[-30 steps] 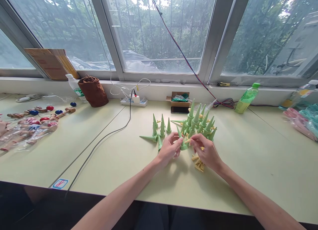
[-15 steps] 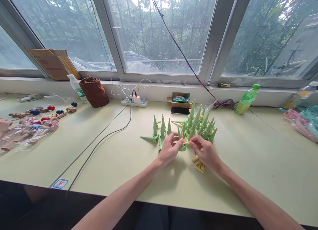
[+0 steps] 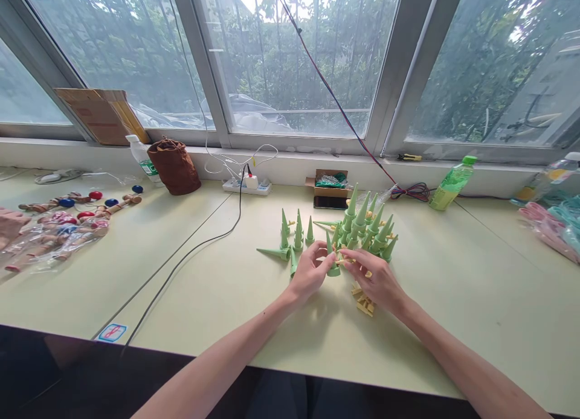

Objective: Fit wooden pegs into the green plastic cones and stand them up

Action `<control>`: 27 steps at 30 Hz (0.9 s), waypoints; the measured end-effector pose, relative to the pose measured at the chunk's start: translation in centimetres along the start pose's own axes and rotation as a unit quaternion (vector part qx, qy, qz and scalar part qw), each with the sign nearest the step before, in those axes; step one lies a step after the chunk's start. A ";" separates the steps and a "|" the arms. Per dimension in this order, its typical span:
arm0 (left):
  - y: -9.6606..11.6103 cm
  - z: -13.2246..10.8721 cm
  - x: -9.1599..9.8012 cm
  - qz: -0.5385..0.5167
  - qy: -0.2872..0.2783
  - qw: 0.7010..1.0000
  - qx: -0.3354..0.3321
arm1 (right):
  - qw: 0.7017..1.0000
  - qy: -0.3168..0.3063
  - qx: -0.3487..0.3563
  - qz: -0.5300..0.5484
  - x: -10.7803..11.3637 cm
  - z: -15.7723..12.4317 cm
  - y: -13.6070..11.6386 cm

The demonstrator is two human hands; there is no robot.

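My left hand grips a green cone that stands upright over the table, its wide base down. Against the right side of that cone, my right hand pinches a small yellow piece. Several green cones stand in a dense cluster just behind my hands, some with yellow pieces on them. To the left, more cones stand in a loose group, and one cone lies on its side. A small pile of yellow pieces lies below my right hand.
Behind the cones sit an open cardboard box and a dark phone. A green bottle stands at the back right. A brown pouch, a power strip and bagged wooden toys are leftward, beside another person's hand.
The fingers of my right hand have shifted slightly up and left, nearer the held cone. My left hand keeps its grip. The view has shifted slightly.
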State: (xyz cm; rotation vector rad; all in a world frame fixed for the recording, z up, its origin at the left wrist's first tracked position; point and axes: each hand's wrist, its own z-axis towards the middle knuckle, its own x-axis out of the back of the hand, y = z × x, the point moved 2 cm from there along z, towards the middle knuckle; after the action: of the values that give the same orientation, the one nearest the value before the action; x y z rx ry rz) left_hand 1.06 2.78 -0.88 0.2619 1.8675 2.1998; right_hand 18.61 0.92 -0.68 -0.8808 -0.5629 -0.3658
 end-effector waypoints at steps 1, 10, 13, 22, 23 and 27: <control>0.1 0.0 0.0 0.004 0.000 1.000 0.001 | 1.000 -0.008 0.005 -0.001 -0.1 0.0 0.0; 0.2 -0.2 0.0 0.041 -0.006 0.999 -0.007 | 0.999 -0.011 0.029 -0.022 -0.4 -0.1 0.4; 0.3 -0.2 -0.1 0.060 -0.012 0.998 -0.029 | 0.999 -0.016 0.022 -0.039 -0.5 -0.2 0.5; 0.4 -0.4 -0.4 0.079 -0.039 0.995 -0.056 | 0.998 -0.045 0.001 -0.051 -0.8 -0.4 0.8; 0.3 -0.4 -0.4 0.081 -0.041 0.994 -0.059 | 0.998 -0.047 -0.001 -0.050 -0.8 -0.4 0.8; 0.3 -0.5 -0.4 0.093 -0.044 0.992 -0.068 | 0.998 -0.054 -0.001 -0.044 -0.7 -0.4 0.6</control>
State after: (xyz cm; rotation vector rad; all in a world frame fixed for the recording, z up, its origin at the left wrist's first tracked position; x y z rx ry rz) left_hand 1.25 2.11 -0.69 0.5179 1.6996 2.3824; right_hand 18.46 1.07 -1.69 -0.8825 -0.7021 -0.4003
